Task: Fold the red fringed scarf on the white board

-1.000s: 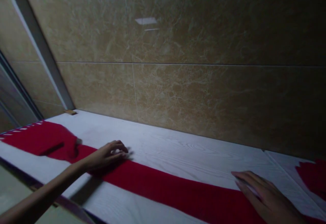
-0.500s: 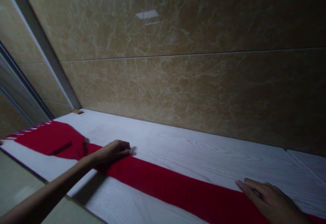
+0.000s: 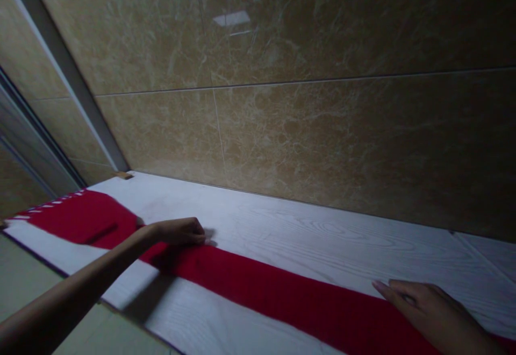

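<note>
A long red scarf stretches diagonally over a white wood-grain board. Its left end spreads wider and carries a striped fringe, with a dark fold or slit near its lower edge. My left hand is closed on the scarf's far edge left of centre, its fingertips pinched at the cloth. At the lower right, my right hand lies over the scarf's far edge with curled fingers and the thumb along the cloth. The fingertips of that hand are partly hidden. Beyond it, a bit of red cloth reaches the picture's right edge.
Behind the board rises a glossy tan marble-tiled wall. A metal post stands at the left, with a small brown block by its foot. Pale floor lies below the board's near edge.
The bunched cloth left of my left hand has flattened out, and the scarf's wide end has shifted slightly right. My left hand's fingers have closed more; my right hand stays nearly in place.
</note>
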### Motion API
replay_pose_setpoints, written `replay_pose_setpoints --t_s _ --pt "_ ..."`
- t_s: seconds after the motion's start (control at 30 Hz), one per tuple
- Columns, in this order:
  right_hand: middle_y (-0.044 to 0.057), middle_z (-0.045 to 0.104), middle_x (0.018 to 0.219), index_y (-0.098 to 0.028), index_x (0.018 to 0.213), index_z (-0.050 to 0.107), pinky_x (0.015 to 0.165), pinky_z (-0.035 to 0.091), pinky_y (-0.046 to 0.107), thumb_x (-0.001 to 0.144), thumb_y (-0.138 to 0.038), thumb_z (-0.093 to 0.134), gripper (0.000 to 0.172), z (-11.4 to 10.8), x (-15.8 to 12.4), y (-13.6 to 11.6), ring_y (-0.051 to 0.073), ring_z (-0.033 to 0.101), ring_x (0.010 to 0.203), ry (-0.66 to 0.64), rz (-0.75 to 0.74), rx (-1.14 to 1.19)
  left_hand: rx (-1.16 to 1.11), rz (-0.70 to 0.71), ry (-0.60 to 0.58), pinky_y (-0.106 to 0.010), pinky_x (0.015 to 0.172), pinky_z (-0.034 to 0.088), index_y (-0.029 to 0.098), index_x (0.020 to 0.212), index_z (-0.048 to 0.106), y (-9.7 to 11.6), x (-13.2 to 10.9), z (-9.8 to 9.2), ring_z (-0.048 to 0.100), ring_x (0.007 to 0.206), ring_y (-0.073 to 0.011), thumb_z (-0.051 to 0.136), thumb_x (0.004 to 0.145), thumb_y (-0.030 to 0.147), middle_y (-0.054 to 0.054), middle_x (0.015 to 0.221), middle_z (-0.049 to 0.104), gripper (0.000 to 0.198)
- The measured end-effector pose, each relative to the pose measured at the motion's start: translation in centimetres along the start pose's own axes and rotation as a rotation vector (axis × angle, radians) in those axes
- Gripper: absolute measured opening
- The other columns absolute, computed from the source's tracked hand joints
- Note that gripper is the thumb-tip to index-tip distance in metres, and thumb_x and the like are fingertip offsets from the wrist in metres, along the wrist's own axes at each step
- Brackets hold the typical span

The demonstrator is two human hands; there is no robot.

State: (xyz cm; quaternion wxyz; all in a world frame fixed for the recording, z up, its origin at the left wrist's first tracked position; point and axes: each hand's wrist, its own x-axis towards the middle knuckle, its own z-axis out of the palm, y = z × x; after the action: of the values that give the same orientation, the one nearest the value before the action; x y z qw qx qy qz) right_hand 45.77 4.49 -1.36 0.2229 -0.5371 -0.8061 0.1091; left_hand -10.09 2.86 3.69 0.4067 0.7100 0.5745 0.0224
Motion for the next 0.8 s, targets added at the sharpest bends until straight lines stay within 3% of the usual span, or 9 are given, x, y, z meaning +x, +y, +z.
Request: replay_pose_setpoints --t_s 0.07,0.13,0.2,0.23,0.33,0.43,0.5,0.63,0.8 --pt "0.004 0.069 0.061 -0.027 0.061 0.065 0.054 0.051 0.031 0.093 -0.066 0.041 0.056 -0.2 0.0 0.1 0.024 0.066 0.057 -0.12 0.009 0.016 0.108 -0.046 0.115 -0.027 0.046 0.019 0.019 0.056 0.05 0.1 0.1 0.1 0.027 0.048 -0.0108 0.05 0.085 0.079 0.002 0.05 0.039 0.066" --pt "0.005 0.071 0.067 -0.027 0.065 0.066 0.058 0.05 0.033 0.094 -0.062 0.04 0.052 -0.3 0.1 0.0 0.025 0.067 0.063 -0.138 0.015 -0.006 0.245 -0.017 0.322 -0.026 0.052 0.029 0.019 0.063 0.059 0.7 0.1 0.9 0.04 0.054 -0.0132 0.048 0.09 0.073 -0.001 0.058 0.052 0.061" --pt "0.006 0.071 0.072 -0.027 0.069 0.065 0.065 0.049 0.036 0.093 -0.059 0.041 0.047 -0.4 0.1 -0.6 0.026 0.067 0.068 -0.099 -0.006 -0.042 0.349 0.119 0.482 -0.028 0.067 0.041 0.02 0.083 0.07 2.1 0.1 2.3 0.056 0.072 -0.0182 0.046 0.097 0.063 -0.004 0.082 0.066 0.051" --pt "0.005 0.071 0.075 -0.027 0.072 0.065 0.069 0.048 0.038 0.094 -0.057 0.041 0.044 -0.3 0.1 -1.1 0.026 0.067 0.072 -0.082 -0.027 -0.051 0.37 0.202 0.504 -0.029 0.077 0.043 0.022 0.095 0.072 3.0 0.2 3.2 0.06 0.084 -0.0207 0.045 0.099 0.058 -0.006 0.095 0.069 0.046" --pt "0.004 0.068 0.083 -0.026 0.08 0.062 0.079 0.045 0.042 0.097 -0.052 0.04 0.038 -0.1 0.4 -3.5 0.026 0.064 0.081 -0.075 -0.09 -0.05 0.346 0.355 0.426 -0.032 0.087 0.045 0.024 0.116 0.071 5.7 0.6 5.6 0.063 0.097 -0.0237 0.045 0.102 0.054 -0.009 0.11 0.068 0.042" --pt "0.003 0.066 0.089 -0.025 0.086 0.06 0.081 0.043 0.041 0.099 -0.047 0.04 0.032 0.5 0.7 -5.8 0.024 0.062 0.083 -0.128 -0.112 -0.028 0.267 0.401 0.323 -0.029 0.081 0.046 0.023 0.108 0.073 7.1 1.2 6.7 0.064 0.092 -0.0223 0.052 0.1 0.054 -0.008 0.103 0.067 0.039" --pt "0.002 0.065 0.093 -0.025 0.089 0.058 0.079 0.043 0.038 0.1 -0.045 0.04 0.029 0.8 0.9 -6.8 0.022 0.061 0.085 -0.178 -0.103 -0.001 0.194 0.412 0.268 -0.028 0.08 0.047 0.021 0.1 0.073 7.3 1.4 6.7 0.064 0.09 -0.0211 0.055 0.099 0.053 -0.007 0.101 0.067 0.036" --pt "0.001 0.063 0.09 -0.025 0.09 0.054 0.072 0.04 0.033 0.099 -0.046 0.044 0.025 1.1 1.0 -7.2 0.019 0.06 0.079 -0.224 -0.058 0.025 0.118 0.374 0.22 -0.028 0.079 0.047 0.019 0.107 0.07 7.1 1.4 6.4 0.064 0.092 -0.0218 0.064 0.093 0.053 -0.007 0.106 0.068 0.037" --pt "-0.001 0.063 0.077 -0.025 0.081 0.055 0.066 0.035 0.031 0.094 -0.051 0.055 0.03 1.0 0.8 -6.7 0.02 0.059 0.074 -0.285 0.053 -0.021 -0.025 0.286 0.164 -0.025 0.06 0.041 0.017 0.097 0.063 6.9 1.4 6.7 0.056 0.071 -0.0171 0.057 0.095 0.059 -0.002 0.081 0.064 0.042"
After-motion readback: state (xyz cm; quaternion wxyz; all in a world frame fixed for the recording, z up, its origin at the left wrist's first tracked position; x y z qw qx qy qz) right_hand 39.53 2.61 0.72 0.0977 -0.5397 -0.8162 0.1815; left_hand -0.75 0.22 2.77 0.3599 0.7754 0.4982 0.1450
